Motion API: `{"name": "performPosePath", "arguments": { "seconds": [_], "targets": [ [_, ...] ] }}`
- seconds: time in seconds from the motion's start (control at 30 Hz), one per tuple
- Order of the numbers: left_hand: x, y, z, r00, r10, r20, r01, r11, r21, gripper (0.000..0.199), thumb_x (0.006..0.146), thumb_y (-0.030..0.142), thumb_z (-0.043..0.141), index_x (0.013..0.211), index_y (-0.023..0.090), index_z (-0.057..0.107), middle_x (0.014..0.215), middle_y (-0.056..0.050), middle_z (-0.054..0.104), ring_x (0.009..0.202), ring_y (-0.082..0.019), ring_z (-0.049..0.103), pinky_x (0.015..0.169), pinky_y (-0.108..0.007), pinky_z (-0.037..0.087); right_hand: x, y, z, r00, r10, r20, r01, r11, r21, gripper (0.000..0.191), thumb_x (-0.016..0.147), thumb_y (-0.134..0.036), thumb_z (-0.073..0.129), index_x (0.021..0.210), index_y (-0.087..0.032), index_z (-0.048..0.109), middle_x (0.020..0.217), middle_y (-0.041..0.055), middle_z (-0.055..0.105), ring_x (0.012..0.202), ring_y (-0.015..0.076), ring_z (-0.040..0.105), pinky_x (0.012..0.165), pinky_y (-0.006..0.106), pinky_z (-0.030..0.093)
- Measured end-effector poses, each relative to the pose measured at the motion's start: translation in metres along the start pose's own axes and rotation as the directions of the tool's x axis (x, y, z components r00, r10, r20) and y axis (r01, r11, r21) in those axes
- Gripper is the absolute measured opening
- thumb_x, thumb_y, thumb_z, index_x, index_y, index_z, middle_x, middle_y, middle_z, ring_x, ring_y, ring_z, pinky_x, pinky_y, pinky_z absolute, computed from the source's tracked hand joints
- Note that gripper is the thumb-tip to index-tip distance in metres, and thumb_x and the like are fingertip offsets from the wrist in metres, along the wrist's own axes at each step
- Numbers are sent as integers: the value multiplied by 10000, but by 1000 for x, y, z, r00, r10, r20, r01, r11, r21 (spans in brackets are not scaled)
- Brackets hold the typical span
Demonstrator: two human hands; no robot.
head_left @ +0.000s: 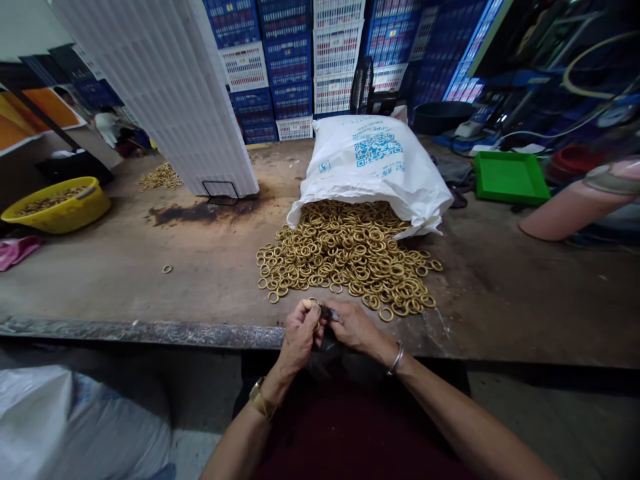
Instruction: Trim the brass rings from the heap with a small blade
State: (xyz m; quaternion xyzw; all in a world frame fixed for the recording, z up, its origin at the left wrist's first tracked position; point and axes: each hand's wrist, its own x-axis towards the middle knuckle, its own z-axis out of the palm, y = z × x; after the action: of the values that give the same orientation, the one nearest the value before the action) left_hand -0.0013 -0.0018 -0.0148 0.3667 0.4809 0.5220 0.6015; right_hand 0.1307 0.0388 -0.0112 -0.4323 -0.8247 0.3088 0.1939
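Observation:
My left hand (301, 331) is closed on a brass ring (317, 327) at the table's front edge. Beside it, my right hand (356, 327) grips a small dark tool (329, 313), its tip touching the left fingers. Just beyond both hands lies a heap of brass rings (350, 257), spilling from the mouth of a white sack (375, 160) with blue print. One loose ring (167, 269) lies apart to the left. The tool's exact shape is hidden by the fingers.
A yellow basin (57, 210) of rings stands at the left, near a tall white panel (170, 93). At the right are a green tray (511, 177) and a pink bottle (575, 203). Stacked crates (287, 60) stand behind. A person (113, 127) is at the far left.

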Motion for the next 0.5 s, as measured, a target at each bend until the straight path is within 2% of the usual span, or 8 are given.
{"name": "performPosePath", "arguments": {
  "seconds": [0.17, 0.33, 0.4, 0.5],
  "targets": [
    [0, 0, -1, 1000, -2, -6, 2, 999, 51, 295, 775, 457, 490, 729, 171, 438, 563, 52, 472, 377, -28, 354, 335, -141, 267, 0, 2, 2, 1000, 20, -3, -21, 998, -61, 168, 693, -102, 417, 707, -173, 568, 609, 13, 585, 523, 106, 466, 522, 210, 294],
    [-4, 2, 3, 1000, 0, -22, 1, 999, 39, 324, 745, 468, 530, 671, 169, 429, 494, 70, 436, 341, -16, 315, 334, -144, 223, 3, 1, -1, 997, 63, 50, -57, 993, -104, 188, 723, -122, 407, 734, -183, 585, 660, 28, 615, 570, 123, 509, 534, 220, 296],
    [-9, 8, 4, 1000, -9, -7, 9, 1000, -21, 319, 732, 454, 556, 670, 170, 424, 524, 59, 471, 347, -16, 332, 336, -144, 229, 7, 2, -4, 992, 120, 48, -109, 975, -195, 193, 730, -130, 410, 764, -177, 593, 673, 48, 622, 591, 138, 527, 535, 230, 292],
    [-14, 22, 3, 996, -59, 63, 72, 974, -215, 273, 741, 409, 568, 705, 180, 424, 554, 53, 493, 365, -25, 353, 342, -141, 249, 13, 7, -5, 988, 155, -6, -148, 936, -321, 196, 743, -151, 416, 832, -161, 590, 705, 75, 628, 622, 160, 543, 550, 247, 290]
  ]
}}
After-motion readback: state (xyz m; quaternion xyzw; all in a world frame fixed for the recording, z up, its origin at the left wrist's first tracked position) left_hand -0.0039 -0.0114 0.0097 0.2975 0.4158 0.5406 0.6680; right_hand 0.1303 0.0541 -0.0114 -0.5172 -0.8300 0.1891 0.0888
